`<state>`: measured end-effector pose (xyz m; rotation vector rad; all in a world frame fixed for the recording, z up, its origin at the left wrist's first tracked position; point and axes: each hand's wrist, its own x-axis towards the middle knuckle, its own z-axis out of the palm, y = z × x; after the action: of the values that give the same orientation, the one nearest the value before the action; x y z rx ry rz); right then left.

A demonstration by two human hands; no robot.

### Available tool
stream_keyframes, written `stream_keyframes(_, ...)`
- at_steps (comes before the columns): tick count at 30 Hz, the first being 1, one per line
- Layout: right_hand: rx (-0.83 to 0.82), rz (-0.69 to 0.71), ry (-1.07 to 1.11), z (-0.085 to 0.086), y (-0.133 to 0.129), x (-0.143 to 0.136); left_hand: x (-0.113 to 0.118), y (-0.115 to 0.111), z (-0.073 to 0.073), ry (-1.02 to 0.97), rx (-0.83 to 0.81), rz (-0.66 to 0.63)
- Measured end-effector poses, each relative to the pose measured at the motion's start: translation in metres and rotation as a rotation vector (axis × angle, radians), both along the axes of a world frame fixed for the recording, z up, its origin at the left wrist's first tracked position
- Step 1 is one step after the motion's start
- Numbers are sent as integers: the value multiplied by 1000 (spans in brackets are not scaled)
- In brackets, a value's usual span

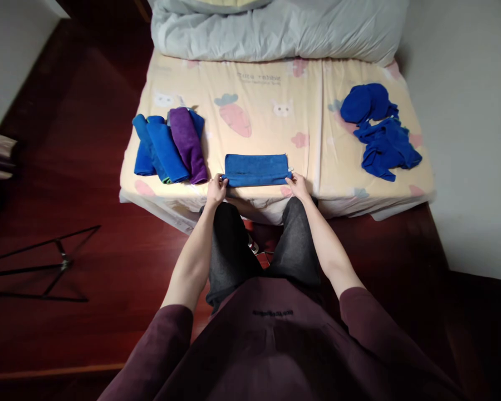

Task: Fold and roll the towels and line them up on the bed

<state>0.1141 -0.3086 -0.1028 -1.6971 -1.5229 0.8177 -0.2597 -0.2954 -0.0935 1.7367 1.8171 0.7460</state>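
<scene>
A blue towel lies flat on the bed close to its front edge, its near side turned over into a narrow fold or roll. My left hand pinches the left end of that folded edge. At the opposite end, my right hand grips the edge between thumb and fingers, beside a small white tag. Left of the towel is a pile of rolled towels, several blue ones and a purple one. Crumpled blue cloths lie in a loose heap at the right.
The bed has a yellow sheet with carrot and cat prints. A pale quilt is bunched across its far end. Black tripod legs stand on the red-brown floor at left. A white wall rises at right.
</scene>
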Motion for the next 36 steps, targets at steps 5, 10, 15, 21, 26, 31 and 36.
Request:
stream_keyframes(5,-29,-13,54,-3,1,0,2,0,2,8,-2,30)
stream_keyframes(10,-54,-28,28,-1,-1,0,4,0,5,32,-41,54)
stream_keyframes(15,-100,-58,107,-1,-1,-2,4,-2,7,9,-68,86)
stream_keyframes(21,-143,-67,79,-3,-1,0,4,-3,6,11,-51,114)
stream_keyframes(26,-133,-75,-24,-3,-1,3,3,-1,5,-8,-93,147)
stream_keyframes(31,-125,-87,-68,-2,-1,2,1,-1,4,-32,-130,157)
stream_keyframes(36,-149,-98,-139,4,-2,-1,0,-3,3,-29,-140,163)
